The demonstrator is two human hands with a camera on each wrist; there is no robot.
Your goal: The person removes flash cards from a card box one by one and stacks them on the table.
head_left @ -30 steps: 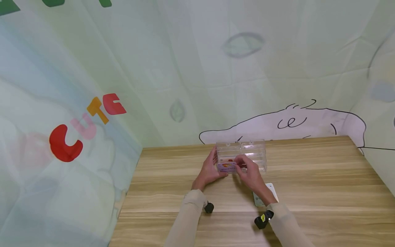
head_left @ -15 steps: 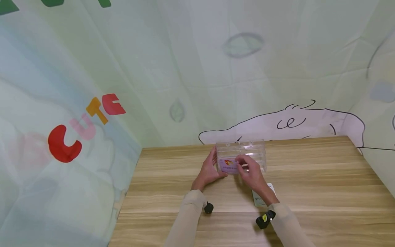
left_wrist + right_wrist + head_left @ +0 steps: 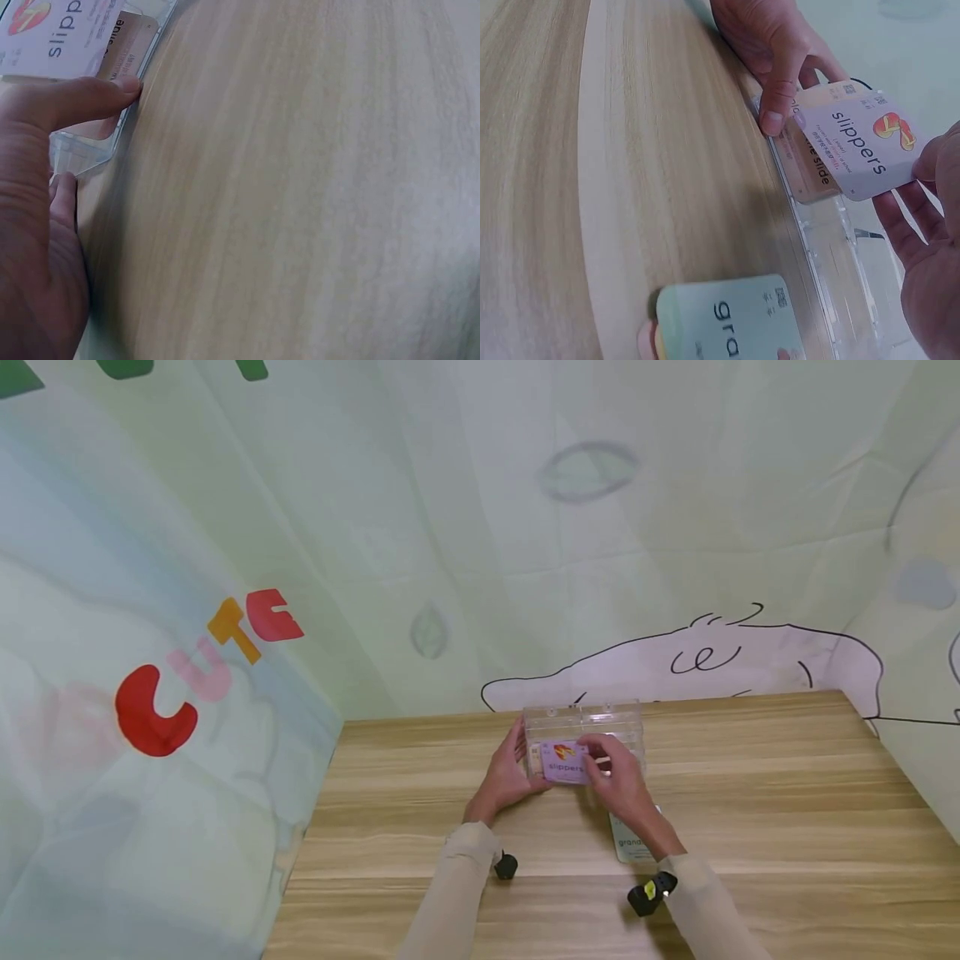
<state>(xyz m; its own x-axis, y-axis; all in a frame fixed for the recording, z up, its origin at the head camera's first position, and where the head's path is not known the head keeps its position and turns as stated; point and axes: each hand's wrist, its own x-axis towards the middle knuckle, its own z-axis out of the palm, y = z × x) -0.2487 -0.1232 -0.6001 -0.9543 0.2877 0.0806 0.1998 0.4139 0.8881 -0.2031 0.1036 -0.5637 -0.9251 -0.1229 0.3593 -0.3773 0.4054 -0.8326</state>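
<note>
A clear plastic box (image 3: 611, 720) with stepped compartments stands near the table's back edge. My left hand (image 3: 506, 781) holds its left end, thumb along the front edge and fingers at the side. My right hand (image 3: 618, 778) pinches the right edge of a purple card (image 3: 564, 765) printed "slippers", which is tilted over the front of the box. Behind it, a peach card (image 3: 802, 171) with the word "slide" sits in the front left compartment, partly covered. In the left wrist view, my left thumb (image 3: 97, 100) lies at the box's front rim.
A pale green card (image 3: 727, 315) starting "gra" lies on the wooden table (image 3: 405, 827), under my right forearm and in front of the box. In the right wrist view, more cards show beneath it. A printed curtain (image 3: 450, 527) hangs behind the table.
My right hand has moved slightly right with the slippers card, which has swung up to show its full face and shifted right, baring part of the card behind. The left hand keeps its place.
</note>
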